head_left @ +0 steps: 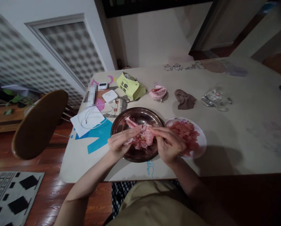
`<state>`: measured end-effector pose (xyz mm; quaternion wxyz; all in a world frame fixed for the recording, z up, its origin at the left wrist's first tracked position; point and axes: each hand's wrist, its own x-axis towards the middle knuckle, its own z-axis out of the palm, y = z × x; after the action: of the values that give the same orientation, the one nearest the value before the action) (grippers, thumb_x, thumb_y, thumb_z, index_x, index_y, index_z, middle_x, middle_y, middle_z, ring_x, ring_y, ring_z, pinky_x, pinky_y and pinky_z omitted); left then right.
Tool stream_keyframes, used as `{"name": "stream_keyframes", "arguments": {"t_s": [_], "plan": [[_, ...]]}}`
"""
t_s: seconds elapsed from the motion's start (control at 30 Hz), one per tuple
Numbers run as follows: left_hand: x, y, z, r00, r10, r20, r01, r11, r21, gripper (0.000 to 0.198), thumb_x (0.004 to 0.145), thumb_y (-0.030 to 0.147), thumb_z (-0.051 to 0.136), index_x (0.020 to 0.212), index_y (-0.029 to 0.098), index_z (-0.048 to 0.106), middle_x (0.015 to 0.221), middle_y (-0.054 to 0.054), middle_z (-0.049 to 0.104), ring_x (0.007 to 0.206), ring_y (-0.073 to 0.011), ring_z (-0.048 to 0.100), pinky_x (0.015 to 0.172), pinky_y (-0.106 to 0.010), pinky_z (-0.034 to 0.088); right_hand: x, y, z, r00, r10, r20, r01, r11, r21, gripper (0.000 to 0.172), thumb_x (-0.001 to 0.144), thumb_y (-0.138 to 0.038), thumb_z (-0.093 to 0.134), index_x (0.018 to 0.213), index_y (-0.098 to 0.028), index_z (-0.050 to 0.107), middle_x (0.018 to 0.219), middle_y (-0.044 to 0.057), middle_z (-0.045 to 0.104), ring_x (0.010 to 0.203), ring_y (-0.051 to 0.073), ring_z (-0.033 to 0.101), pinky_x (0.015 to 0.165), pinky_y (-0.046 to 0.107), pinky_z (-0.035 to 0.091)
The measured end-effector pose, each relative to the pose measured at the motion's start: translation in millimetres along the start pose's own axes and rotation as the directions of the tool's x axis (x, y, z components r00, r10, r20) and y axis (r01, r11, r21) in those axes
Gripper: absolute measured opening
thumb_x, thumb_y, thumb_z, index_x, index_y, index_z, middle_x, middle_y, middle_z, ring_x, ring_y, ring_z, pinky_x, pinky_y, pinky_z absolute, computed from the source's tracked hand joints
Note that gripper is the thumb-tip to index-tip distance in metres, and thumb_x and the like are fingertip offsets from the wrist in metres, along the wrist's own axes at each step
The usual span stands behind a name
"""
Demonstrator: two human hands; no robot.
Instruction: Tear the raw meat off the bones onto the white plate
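Observation:
A steel bowl (117,153) stands at the table's near edge, with pink pomelo membrane scraps inside. Over it, a pale pink pomelo segment (148,134) spans the gap between my two hands. My left hand (121,141) pinches its left side, fingers pressed together. On the right side, the fingertips and thumb of my right hand (170,142) are closed on it. Right of the bowl, partly behind my right hand, a white plate (203,141) bears a heap of peeled pomelo flesh (186,133). Farther back lies a larger peeled pomelo chunk (157,93).
Behind the bowl are a yellow-green bag (131,88), a white box with a cable (109,96) and a small device with a screen (103,86). A brown cloth (184,99) and a glass cup (216,99) sit back right. A chair (40,125) stands left.

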<state>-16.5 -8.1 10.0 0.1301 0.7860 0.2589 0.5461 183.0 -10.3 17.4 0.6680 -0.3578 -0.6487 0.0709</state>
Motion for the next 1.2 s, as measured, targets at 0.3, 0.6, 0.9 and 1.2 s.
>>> {"name": "stream_keyframes", "arguments": {"t_s": [0.3, 0.6, 0.9, 1.2], "plan": [[7.3, 4.5, 11.4, 0.922, -0.343, -0.180, 0.345, 0.938, -0.021, 0.034, 0.088, 0.021, 0.083, 0.117, 0.018, 0.067, 0.112, -0.008, 0.083, 0.103, -0.0203, 0.082, 0.091, -0.026, 0.067, -0.2, 15.6, 5.0, 0.968, 0.176, 0.178, -0.168, 0.984, -0.059, 0.027, 0.098, -0.008, 0.055, 0.109, -0.023, 0.075, 0.105, 0.006, 0.079, 0.101, 0.020, 0.076, 0.091, 0.036, 0.065], [7.5, -0.9, 7.0, 0.916, -0.397, -0.062, 0.400, 0.914, 0.064, 0.011, 0.089, 0.023, 0.078, 0.099, 0.017, 0.076, 0.101, -0.008, 0.082, 0.096, -0.0207, 0.080, 0.091, -0.030, 0.064, -0.6, 9.6, 9.7, 0.937, -0.073, 0.341, 0.101, 0.993, -0.065, 0.037, 0.096, -0.019, 0.069, 0.132, -0.027, 0.068, 0.127, 0.009, 0.074, 0.128, 0.028, 0.067, 0.110, 0.052, 0.058], [-4.5, -5.3, 8.8, 0.919, -0.389, -0.056, 0.393, 0.912, 0.117, 0.024, 0.083, 0.017, 0.077, 0.105, 0.019, 0.069, 0.096, -0.001, 0.081, 0.082, -0.0142, 0.078, 0.077, -0.021, 0.064, -9.8, 11.9, 15.1, 0.900, -0.187, 0.394, 0.245, 0.964, -0.101, 0.042, 0.095, -0.012, 0.072, 0.134, -0.028, 0.068, 0.110, 0.005, 0.078, 0.111, 0.024, 0.071, 0.105, 0.045, 0.061], [1.8, 0.3, 8.0, 0.947, -0.294, -0.126, 0.308, 0.946, 0.105, 0.017, 0.090, 0.026, 0.081, 0.106, 0.020, 0.078, 0.097, -0.004, 0.084, 0.085, -0.0161, 0.081, 0.080, -0.022, 0.064, -4.1, 7.4, 14.4, 0.954, -0.001, 0.301, 0.036, 0.993, -0.110, 0.020, 0.100, -0.015, 0.062, 0.116, -0.025, 0.070, 0.101, 0.006, 0.077, 0.100, 0.024, 0.072, 0.095, 0.043, 0.061]]}}
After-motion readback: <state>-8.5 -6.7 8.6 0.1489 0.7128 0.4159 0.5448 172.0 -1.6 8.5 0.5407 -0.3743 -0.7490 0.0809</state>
